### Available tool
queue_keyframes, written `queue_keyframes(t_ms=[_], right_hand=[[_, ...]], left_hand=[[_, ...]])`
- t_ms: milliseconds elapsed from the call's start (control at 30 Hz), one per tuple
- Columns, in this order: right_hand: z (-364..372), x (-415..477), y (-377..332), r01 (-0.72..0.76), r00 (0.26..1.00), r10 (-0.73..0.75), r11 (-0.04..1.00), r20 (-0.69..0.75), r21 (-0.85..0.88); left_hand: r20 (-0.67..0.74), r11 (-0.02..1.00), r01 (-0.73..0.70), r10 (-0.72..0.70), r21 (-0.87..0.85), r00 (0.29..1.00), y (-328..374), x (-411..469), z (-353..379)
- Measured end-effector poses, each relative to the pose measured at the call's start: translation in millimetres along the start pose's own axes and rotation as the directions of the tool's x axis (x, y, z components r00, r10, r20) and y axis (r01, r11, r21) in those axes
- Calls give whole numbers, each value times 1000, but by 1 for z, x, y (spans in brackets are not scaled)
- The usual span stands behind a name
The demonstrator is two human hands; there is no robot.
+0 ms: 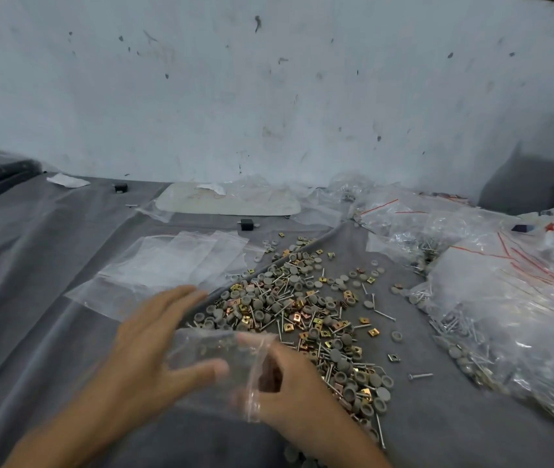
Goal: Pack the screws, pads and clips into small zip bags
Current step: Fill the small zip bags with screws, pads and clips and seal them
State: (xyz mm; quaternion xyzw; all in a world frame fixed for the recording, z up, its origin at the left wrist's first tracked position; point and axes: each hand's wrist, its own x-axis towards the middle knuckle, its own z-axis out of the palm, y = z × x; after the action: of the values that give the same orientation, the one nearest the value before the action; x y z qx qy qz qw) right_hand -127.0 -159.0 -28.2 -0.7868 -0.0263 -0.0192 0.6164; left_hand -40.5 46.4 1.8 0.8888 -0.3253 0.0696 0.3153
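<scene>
The grey cloth (66, 332) lies in folds under the mixed pile (302, 309) of screws, pads and clips, so parts could roll. Over the pile's near edge the small zip bag (211, 363) is held by the right hand (289, 383), fingers curled on its side; the left hand (154, 336) is spread, thumb against the film (blurred). A sagging mouth would spill parts; screw tips could pierce it

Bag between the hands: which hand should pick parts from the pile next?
Probably the right hand: it lies against the pile, though it grips the bag. The left hand, spread open, sits on the bag's far side and could hold it.
</scene>
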Motion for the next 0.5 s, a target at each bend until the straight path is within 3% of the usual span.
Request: queue_keyframes(t_ms=[100,167,267,367,500], right_hand=[[7,-1,4,40,999,-41,995,-13,-90],[8,-5,1,45,999,-44,991,11,-126],[8,-8,-4,77,997,-72,987,39,-139],[7,-5,-4,69,998,-67,984,14,-162],[6,-1,-5,110,994,-103,973,47,-201]], left_hand=[[163,979,-197,187,51,969,16,-7,15],[177,948,-281,254,152,951,18,-10,26],[235,981,-181,161,67,959,18,-12,26],[233,976,-215,201,36,951,15,-16,24],[214,990,-140,138,-6,967,19,-18,25]])
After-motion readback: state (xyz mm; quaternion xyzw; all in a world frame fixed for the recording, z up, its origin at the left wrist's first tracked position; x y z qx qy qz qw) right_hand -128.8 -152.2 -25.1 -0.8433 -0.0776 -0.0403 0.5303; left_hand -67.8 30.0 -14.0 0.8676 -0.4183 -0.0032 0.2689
